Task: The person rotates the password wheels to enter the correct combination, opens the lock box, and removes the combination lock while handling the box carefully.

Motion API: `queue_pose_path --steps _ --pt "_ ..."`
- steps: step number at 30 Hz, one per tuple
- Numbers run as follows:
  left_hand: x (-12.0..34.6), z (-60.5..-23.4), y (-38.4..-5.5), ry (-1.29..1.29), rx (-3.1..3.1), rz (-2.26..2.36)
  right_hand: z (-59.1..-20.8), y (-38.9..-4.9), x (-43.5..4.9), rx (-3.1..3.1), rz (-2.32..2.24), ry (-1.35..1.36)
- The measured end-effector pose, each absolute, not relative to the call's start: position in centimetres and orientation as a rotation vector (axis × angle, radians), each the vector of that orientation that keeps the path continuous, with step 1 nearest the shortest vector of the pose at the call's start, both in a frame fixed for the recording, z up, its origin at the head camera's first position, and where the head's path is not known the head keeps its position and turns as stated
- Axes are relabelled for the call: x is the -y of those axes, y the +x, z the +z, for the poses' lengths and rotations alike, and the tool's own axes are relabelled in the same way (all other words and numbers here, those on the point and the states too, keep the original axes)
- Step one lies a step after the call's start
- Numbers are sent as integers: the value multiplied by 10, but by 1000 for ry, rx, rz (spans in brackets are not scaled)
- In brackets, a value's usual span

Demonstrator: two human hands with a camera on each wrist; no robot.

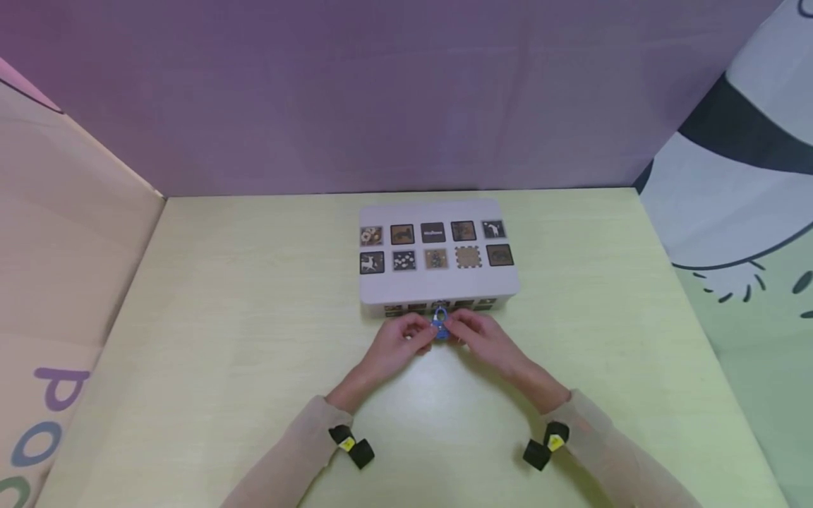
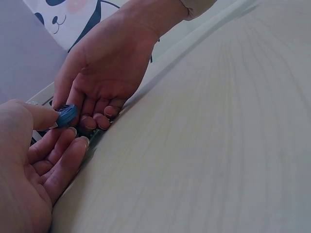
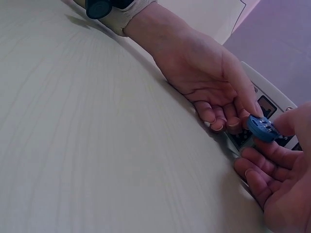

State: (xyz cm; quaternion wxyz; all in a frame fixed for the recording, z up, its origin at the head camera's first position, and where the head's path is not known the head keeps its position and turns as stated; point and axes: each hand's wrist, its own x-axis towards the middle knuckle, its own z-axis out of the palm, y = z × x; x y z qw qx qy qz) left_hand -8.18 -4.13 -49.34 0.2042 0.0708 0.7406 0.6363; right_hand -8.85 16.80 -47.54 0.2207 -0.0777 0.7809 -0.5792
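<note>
A small blue combination padlock (image 1: pixel 441 329) is held between both hands at the front of a white box (image 1: pixel 438 283) printed with square pictures. Its shackle points toward the box front. My left hand (image 1: pixel 396 345) pinches the lock's left side with thumb and fingers, while my right hand (image 1: pixel 488 343) pinches the right side. In the right wrist view, number dials show on the face of the blue padlock (image 3: pixel 262 128). Seen from the left wrist, the fingers of both hands partly cover the padlock (image 2: pixel 67 115).
The pale wood-grain table (image 1: pixel 254 296) carries the box near its middle. A purple curtain-like wall (image 1: pixel 381 99) stands behind it. Printed panels flank the table, the right panel (image 1: pixel 743 233) with a black-and-white design. Both sleeved wrists wear small black devices (image 1: pixel 545 446).
</note>
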Motion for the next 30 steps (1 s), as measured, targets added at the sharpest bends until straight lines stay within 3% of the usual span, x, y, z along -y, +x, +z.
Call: queue_pose_path --steps 30 --pt "42 -494 -83 192 -2055 1763 -473 -88 -169 -2115 -1626 -212"
